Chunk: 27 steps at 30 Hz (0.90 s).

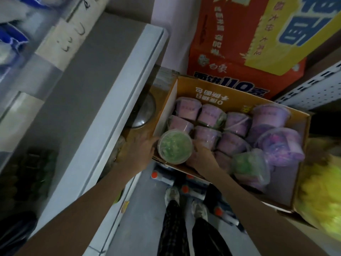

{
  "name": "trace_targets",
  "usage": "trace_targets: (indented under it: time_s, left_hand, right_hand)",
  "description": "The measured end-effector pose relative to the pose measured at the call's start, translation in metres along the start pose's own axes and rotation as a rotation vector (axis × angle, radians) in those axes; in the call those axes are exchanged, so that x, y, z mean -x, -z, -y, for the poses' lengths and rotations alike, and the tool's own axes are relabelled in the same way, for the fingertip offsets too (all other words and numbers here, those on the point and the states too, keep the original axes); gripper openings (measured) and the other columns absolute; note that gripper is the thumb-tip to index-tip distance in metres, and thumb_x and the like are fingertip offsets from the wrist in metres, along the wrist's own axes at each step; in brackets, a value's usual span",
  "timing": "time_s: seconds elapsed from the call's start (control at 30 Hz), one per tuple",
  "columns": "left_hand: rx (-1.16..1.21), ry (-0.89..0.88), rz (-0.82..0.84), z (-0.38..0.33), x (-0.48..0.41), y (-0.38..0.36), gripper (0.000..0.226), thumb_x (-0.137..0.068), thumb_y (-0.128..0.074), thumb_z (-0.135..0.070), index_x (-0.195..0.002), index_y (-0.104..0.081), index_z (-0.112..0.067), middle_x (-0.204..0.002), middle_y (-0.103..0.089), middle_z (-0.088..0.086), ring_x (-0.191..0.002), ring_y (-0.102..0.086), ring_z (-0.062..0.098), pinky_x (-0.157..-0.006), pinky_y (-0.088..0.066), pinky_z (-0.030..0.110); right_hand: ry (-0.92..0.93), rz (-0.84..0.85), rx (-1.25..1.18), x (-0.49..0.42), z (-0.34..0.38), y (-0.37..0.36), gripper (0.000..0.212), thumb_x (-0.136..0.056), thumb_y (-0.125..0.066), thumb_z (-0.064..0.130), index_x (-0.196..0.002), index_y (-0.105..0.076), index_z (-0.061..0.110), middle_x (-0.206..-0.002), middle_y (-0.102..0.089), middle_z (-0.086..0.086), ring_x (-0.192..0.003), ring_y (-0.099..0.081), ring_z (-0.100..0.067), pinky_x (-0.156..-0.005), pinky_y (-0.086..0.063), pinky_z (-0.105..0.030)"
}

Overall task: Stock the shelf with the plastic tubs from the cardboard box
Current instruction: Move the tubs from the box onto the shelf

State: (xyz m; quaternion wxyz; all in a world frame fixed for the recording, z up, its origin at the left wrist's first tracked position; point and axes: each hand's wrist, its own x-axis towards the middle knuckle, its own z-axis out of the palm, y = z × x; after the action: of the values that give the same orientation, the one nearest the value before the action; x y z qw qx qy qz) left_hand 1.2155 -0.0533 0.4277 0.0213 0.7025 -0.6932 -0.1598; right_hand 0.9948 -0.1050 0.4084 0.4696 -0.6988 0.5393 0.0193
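The green tub point(175, 146) is standing upright in the cardboard box's point(305, 163) near-left corner. The right hand point(200, 156) is curling round it. The left hand point(142, 150) is flanking it, grip indeterminate.

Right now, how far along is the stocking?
Done: no stocked tub is visible. In hand: the right hand grips a green tub at the box corner, the left hand beside it. Left: many purple tubs and a second green tub lie in the box.
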Motion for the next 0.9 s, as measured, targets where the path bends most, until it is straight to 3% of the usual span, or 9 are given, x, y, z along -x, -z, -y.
trace_targets:
  time_s: [0.17,0.27,0.33,0.4,0.5,0.6,0.67,0.77,0.9]
  left_hand:
    - [0.214,-0.012,0.033,0.004,-0.011,0.0,0.043,-0.08,-0.063,-0.007,-0.119,-0.064,-0.025,-0.116,-0.06,0.002,-0.105,-0.057,0.019,-0.088,-0.045,0.026]
    - [0.714,0.089,0.076,-0.01,-0.019,0.008,0.037,-0.085,-0.057,0.0,-0.119,-0.064,-0.015,-0.112,-0.067,0.007,-0.106,-0.061,0.021,-0.094,-0.049,0.034]
    - [0.882,0.156,0.108,-0.019,-0.024,0.008,0.041,-0.086,-0.055,0.002,-0.124,-0.061,-0.014,-0.116,-0.067,0.007,-0.111,-0.061,0.023,-0.096,-0.049,0.039]
    - [0.838,0.141,0.145,-0.026,-0.03,0.003,0.052,-0.085,-0.055,0.006,-0.131,-0.054,-0.016,-0.119,-0.065,0.002,-0.108,-0.062,0.018,-0.092,-0.052,0.037]
    - [0.852,0.153,0.227,-0.043,-0.042,0.003,0.055,-0.083,-0.062,0.005,-0.133,-0.049,-0.012,-0.112,-0.063,0.002,-0.095,-0.062,0.014,-0.083,-0.055,0.032]
    - [0.866,0.15,0.279,-0.054,-0.056,-0.008,0.062,-0.071,-0.079,-0.008,-0.126,-0.053,-0.011,-0.108,-0.063,0.0,-0.094,-0.062,0.016,-0.084,-0.055,0.039]
    - [0.852,0.15,0.317,-0.057,-0.063,-0.019,0.073,-0.066,-0.084,-0.018,-0.13,-0.049,-0.012,-0.119,-0.06,-0.001,-0.101,-0.059,0.012,-0.083,-0.054,0.023]
    - [0.885,0.175,0.335,-0.065,-0.066,-0.028,0.079,-0.07,-0.081,-0.012,-0.133,-0.035,-0.008,-0.125,-0.048,0.0,-0.108,-0.05,0.009,-0.07,-0.045,0.002]
    - [0.977,0.16,0.378,-0.072,-0.067,-0.031,0.076,-0.072,-0.078,-0.009,-0.129,-0.029,-0.016,-0.131,-0.042,0.002,-0.116,-0.049,0.013,-0.077,-0.048,0.01]
  right_hand:
    - [-0.086,-0.163,-0.181,-0.003,0.006,-0.006,0.039,-0.082,-0.071,0.02,-0.119,-0.059,0.02,-0.109,-0.066,-0.001,-0.098,-0.059,-0.018,-0.087,-0.046,-0.027]
    - [-0.083,-0.22,-0.267,0.0,0.004,0.0,0.043,-0.075,-0.075,0.012,-0.116,-0.061,0.013,-0.098,-0.065,0.001,-0.094,-0.059,-0.015,-0.075,-0.039,-0.015]
    - [-0.052,-0.236,-0.279,0.004,0.003,0.009,0.051,-0.07,-0.075,0.016,-0.118,-0.06,0.008,-0.1,-0.067,-0.004,-0.094,-0.06,-0.02,-0.078,-0.046,-0.024]
    - [-0.046,-0.262,-0.29,0.005,-0.005,0.017,0.057,-0.068,-0.076,0.014,-0.122,-0.058,0.007,-0.098,-0.068,-0.007,-0.09,-0.062,-0.023,-0.081,-0.052,-0.037]
    - [-0.041,-0.274,-0.311,0.008,-0.019,0.03,0.066,-0.067,-0.08,0.01,-0.128,-0.055,0.011,-0.1,-0.069,-0.001,-0.089,-0.064,-0.017,-0.079,-0.053,-0.034]
    - [-0.055,-0.241,-0.341,0.007,-0.034,0.038,0.065,-0.065,-0.084,0.011,-0.124,-0.057,0.008,-0.105,-0.069,-0.004,-0.094,-0.064,-0.015,-0.083,-0.052,-0.03]
    - [-0.073,-0.233,-0.361,0.007,-0.043,0.041,0.058,-0.066,-0.083,0.007,-0.118,-0.059,0.006,-0.103,-0.069,-0.005,-0.087,-0.064,-0.004,-0.079,-0.052,-0.02]
    - [-0.079,-0.233,-0.391,0.009,-0.055,0.042,0.051,-0.068,-0.079,-0.004,-0.115,-0.057,0.0,-0.095,-0.062,-0.001,-0.073,-0.056,0.008,-0.065,-0.041,-0.001]
    - [-0.083,-0.268,-0.433,0.016,-0.062,0.039,0.049,-0.074,-0.077,0.004,-0.118,-0.058,0.004,-0.099,-0.063,0.001,-0.089,-0.06,-0.009,-0.079,-0.047,-0.013]
